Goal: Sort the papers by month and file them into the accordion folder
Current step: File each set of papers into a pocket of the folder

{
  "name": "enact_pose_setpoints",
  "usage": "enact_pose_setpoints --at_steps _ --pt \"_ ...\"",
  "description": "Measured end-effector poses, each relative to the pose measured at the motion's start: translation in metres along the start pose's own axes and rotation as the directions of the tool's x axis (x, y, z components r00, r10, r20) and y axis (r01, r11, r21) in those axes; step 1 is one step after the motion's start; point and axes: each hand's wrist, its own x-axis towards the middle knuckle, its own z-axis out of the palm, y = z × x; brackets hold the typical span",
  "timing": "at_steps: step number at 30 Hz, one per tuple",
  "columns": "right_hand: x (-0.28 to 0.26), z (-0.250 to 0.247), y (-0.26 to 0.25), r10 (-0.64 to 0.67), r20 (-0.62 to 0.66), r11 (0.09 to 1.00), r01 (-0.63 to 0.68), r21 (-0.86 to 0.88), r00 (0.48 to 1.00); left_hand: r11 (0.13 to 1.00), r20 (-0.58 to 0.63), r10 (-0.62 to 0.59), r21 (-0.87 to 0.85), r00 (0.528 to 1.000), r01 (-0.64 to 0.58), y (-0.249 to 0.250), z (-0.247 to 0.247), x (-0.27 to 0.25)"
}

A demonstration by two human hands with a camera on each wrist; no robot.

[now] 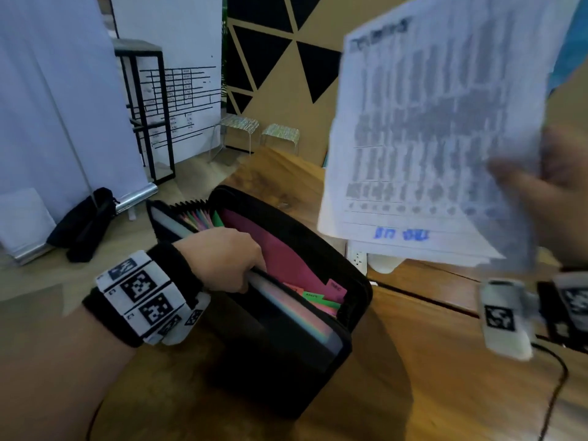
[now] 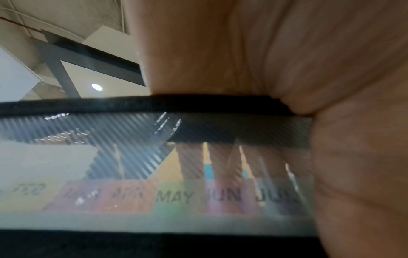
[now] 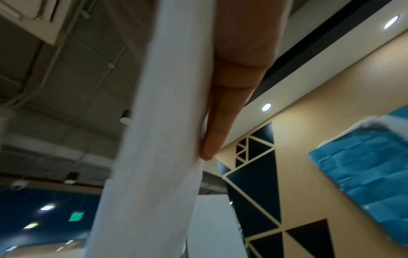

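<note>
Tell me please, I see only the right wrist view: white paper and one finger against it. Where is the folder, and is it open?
Observer: The black zip-around accordion folder stands open on the brown wooden table.
Operator: Is the other hand busy?
Observer: Yes, the left hand grips the folder's near wall, pulling it open.
Operator: Can you read the tabs?
Observer: The left wrist view shows the coloured month tabs, with MAY and JUN legible.
Operator: What is printed on my paper?
Observer: The white printed sheets show a table, too blurred to read.
</note>
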Motion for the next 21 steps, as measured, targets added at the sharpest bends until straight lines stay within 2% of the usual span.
enact_pose_setpoints --at_steps 5,8,11,14,17,19,21 --pt "0.014 0.065 -0.027 -0.138 0.173 0.988 0.148 -0.045 0.975 1.0 -0.05 -0.023 -0.012 0.999 0.022 0.0 0.001 -0.004" --pt "0.001 0.091 -0.025 -0.218 0.33 0.965 0.253 -0.067 0.919 0.999 -0.068 -0.036 -0.035 0.997 0.033 -0.003 0.005 -0.009" --pt "-0.003 0.093 -0.018 -0.227 0.41 0.956 0.281 -0.077 0.883 0.998 -0.046 -0.033 -0.047 0.998 0.031 -0.006 0.006 -0.011" --pt "0.005 0.08 -0.019 -0.206 0.392 0.97 0.239 -0.037 0.897 0.998 -0.009 -0.01 -0.054 1.0 0.009 -0.004 0.003 -0.01" --pt "0.016 0.074 -0.02 -0.163 0.304 0.986 0.161 0.033 0.939 0.998 -0.031 0.005 -0.056 1.0 -0.007 -0.003 0.003 -0.008" --pt "0.019 0.078 -0.022 -0.141 0.254 0.99 0.136 0.037 0.957 0.998 -0.025 0.007 -0.054 1.0 -0.008 -0.003 0.003 -0.007" --pt "0.02 0.086 -0.021 -0.123 0.257 0.992 0.127 0.002 0.958 0.998 -0.013 0.011 -0.06 1.0 -0.012 -0.004 0.002 -0.006"
